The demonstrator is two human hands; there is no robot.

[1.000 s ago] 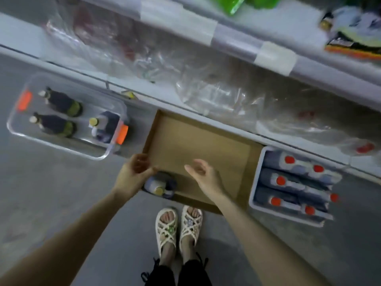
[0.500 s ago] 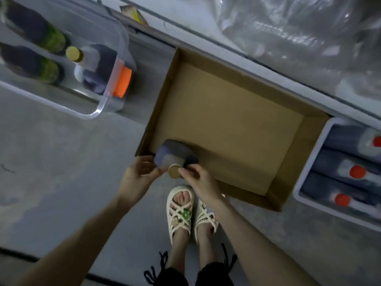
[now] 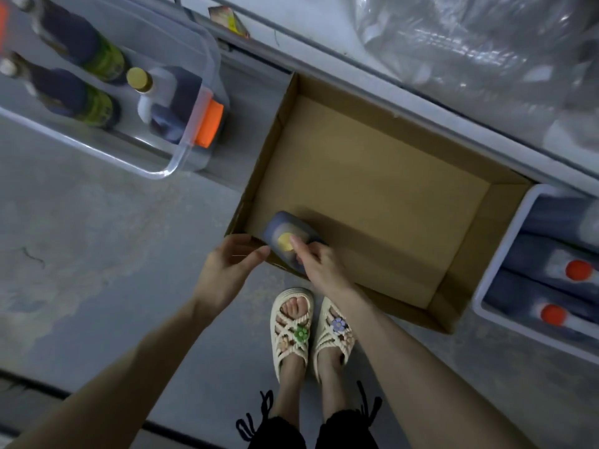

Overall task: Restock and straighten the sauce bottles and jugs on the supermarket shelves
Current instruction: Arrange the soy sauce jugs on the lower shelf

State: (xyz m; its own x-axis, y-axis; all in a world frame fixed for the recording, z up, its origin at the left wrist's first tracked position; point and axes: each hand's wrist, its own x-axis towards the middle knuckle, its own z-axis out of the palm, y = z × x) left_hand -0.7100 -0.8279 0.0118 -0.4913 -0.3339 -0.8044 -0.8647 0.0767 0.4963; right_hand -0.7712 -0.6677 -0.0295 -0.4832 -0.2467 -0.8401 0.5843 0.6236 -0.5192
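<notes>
A dark sauce jug with a yellow cap [image 3: 285, 234] stands in the near left corner of a brown cardboard box [image 3: 372, 176] on the floor. My right hand [image 3: 319, 265] grips the jug near its cap, one finger across the cap. My left hand [image 3: 228, 265] is just left of the jug at the box's corner, fingers relaxed, fingertips close to the jug's side; contact is unclear. The rest of the box floor is bare.
A clear plastic bin [image 3: 181, 150] with orange latches at upper left holds two dark green-labelled bottles [image 3: 97, 59] and a yellow-capped jug [image 3: 165, 102]. A white crate [image 3: 505, 257] at right holds red-capped bottles [image 3: 570, 270]. Plastic-wrapped stock [image 3: 470, 43] lies on the low shelf. My sandalled feet [image 3: 311, 328] stand before the box.
The view has dropped closer to the box. My right hand came down from above the box onto the jug's cap and took hold; my left hand stays beside the jug.
</notes>
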